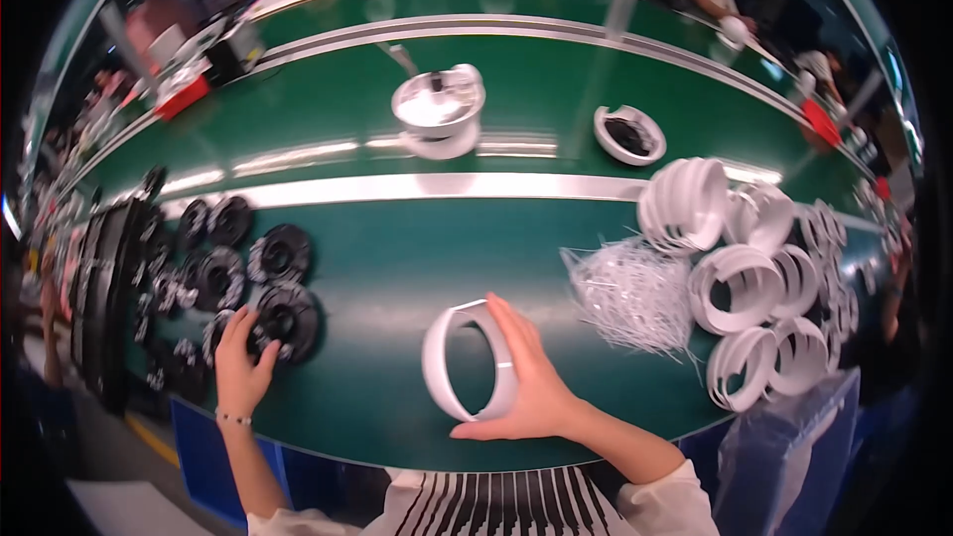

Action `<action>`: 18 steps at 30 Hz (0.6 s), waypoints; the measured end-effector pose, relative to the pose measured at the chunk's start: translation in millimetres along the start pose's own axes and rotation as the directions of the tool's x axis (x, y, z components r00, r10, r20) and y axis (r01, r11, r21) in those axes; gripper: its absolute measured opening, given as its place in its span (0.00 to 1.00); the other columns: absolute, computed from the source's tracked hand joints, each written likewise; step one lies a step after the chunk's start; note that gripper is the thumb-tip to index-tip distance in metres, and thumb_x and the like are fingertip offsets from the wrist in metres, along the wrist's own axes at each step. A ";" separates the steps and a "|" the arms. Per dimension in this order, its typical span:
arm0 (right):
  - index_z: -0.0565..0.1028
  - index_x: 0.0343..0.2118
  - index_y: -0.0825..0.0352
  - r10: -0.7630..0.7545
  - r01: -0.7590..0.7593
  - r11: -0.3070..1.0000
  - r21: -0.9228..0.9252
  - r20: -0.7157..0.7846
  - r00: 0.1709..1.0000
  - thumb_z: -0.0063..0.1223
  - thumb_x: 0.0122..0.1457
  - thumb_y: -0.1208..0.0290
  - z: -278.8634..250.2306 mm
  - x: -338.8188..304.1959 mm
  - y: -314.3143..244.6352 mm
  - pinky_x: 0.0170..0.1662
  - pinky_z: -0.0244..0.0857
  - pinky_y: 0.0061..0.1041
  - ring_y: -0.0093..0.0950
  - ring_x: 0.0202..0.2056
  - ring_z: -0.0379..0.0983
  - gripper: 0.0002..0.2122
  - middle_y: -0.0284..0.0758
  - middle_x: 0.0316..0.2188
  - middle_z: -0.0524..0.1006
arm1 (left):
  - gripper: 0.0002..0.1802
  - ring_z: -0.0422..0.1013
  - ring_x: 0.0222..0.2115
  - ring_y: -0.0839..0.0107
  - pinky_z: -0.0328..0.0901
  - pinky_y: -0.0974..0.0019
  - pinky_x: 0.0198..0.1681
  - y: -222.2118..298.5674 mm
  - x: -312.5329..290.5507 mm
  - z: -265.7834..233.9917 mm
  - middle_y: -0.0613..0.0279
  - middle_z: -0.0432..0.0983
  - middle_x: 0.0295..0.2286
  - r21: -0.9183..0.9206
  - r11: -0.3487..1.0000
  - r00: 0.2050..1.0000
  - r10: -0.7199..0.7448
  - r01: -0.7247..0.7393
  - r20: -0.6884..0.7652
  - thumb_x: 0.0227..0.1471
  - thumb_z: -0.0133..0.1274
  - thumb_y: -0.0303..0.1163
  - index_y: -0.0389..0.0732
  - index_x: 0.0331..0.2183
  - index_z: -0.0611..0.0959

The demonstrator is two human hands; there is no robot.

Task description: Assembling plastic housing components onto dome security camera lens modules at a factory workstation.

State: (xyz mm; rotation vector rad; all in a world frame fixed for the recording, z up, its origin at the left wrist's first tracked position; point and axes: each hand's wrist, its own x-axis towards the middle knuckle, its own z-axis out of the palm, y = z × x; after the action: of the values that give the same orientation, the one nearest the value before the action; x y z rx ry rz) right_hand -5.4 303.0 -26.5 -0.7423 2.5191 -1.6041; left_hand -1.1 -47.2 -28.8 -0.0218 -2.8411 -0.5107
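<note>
My right hand [534, 385] grips a white plastic ring [437, 369] from its right side, thumb at the lower edge and fingers along the upper edge. The ring stands tilted over the green table, its hollow middle showing the surface behind. On the left, my left hand [244, 369] is at the near edge of a group of black round parts, its fingers and thumb apart. Closest to it is a black disc-shaped part [288, 322] with a round hub. Whether the fingertips touch any part cannot be made out.
Stacked white rings [735, 288] stand at the right beside a heap of thin white strips [635, 298]. Black trays [99, 298] line the far left. Beyond a metal rail [417, 187] is a green belt, carrying a white bowl-like assembly [437, 109] and a white ring-shaped part [629, 135].
</note>
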 end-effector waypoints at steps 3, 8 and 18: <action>0.45 0.53 0.74 -0.019 0.021 0.991 -0.131 0.016 1.000 0.66 0.27 0.51 0.9 -4.5 -0.7 0.54 0.42 0.40 0.48 0.54 0.43 0.54 0.53 0.53 0.47 | 0.22 0.64 0.41 0.53 0.59 0.62 0.44 8.4 1.2 0.2 0.48 0.67 0.40 -0.134 0.990 0.999 -0.043 0.043 0.002 0.37 0.55 0.30 0.34 0.38 0.72; 0.45 0.53 0.74 -0.078 0.078 0.985 -0.156 0.010 0.997 0.68 0.24 0.54 -0.8 -6.8 -0.9 0.53 0.43 0.40 0.46 0.53 0.45 0.55 0.51 0.53 0.47 | 0.18 0.68 0.36 0.56 0.63 0.65 0.39 26.9 -2.2 2.3 0.50 0.70 0.35 -0.219 0.975 0.998 -0.010 0.022 0.055 0.36 0.55 0.29 0.34 0.35 0.74; 0.47 0.54 0.69 0.001 -0.021 0.961 -0.275 -0.073 0.997 0.68 0.24 0.54 -1.0 -5.8 10.3 0.53 0.44 0.39 0.43 0.54 0.45 0.53 0.49 0.54 0.46 | 0.09 0.68 0.23 0.68 0.63 0.70 0.25 54.7 22.9 14.1 0.59 0.68 0.24 -0.177 0.984 0.955 -0.039 -0.015 -0.294 0.36 0.57 0.29 0.38 0.24 0.76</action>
State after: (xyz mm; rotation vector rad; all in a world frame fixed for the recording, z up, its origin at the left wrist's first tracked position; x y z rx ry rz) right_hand -4.3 309.8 -36.2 -0.7029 2.8303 -1.3122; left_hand -23.5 8.3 -17.1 0.0363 -2.4970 -0.7053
